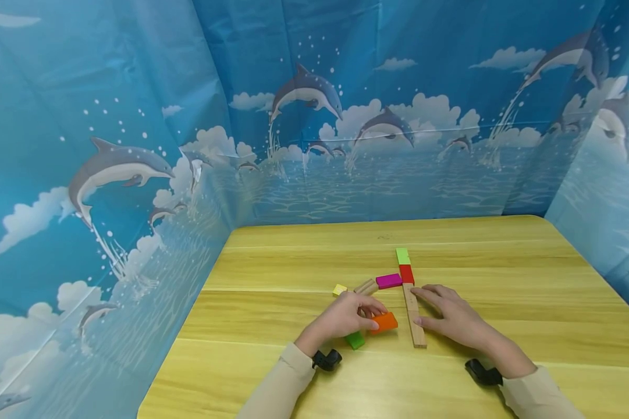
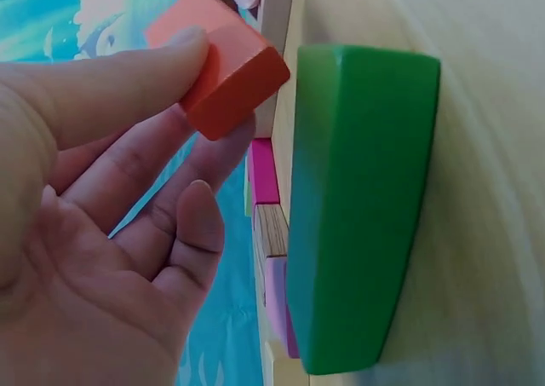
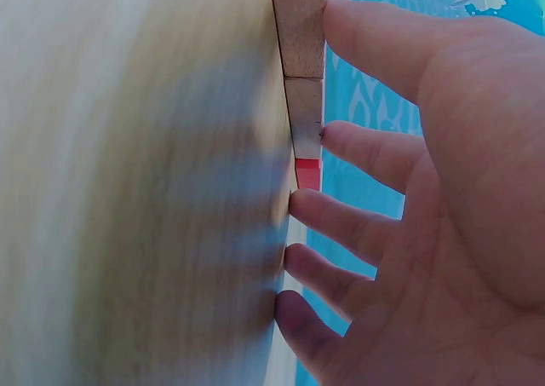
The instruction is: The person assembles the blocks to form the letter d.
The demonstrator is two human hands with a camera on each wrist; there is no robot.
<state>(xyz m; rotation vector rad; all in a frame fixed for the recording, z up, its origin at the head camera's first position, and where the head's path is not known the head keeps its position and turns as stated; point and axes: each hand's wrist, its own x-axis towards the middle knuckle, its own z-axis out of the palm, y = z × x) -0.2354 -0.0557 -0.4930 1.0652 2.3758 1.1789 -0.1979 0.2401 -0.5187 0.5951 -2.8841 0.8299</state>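
Note:
Between thumb and fingers, my left hand (image 1: 349, 315) pinches an orange block (image 1: 384, 322), tilted and held just off the table. A green block (image 2: 366, 207) lies on the table beneath that hand. My right hand (image 1: 452, 314) has its fingers spread, thumb and index tips touching the side of a row of plain wooden blocks (image 1: 415, 320). That row continues away from me into a red block (image 1: 406, 273) and a light green block (image 1: 402, 256). Left of the red block, a magenta block (image 1: 389, 281) slants off the line, its end near the red one.
Natural wood blocks (image 1: 366, 287) and a yellow block (image 1: 340, 289) extend left from the magenta one. A lilac block (image 2: 277, 296) shows in the left wrist view. The wooden table (image 1: 529, 256) backs onto a blue dolphin-print curtain (image 1: 424, 174).

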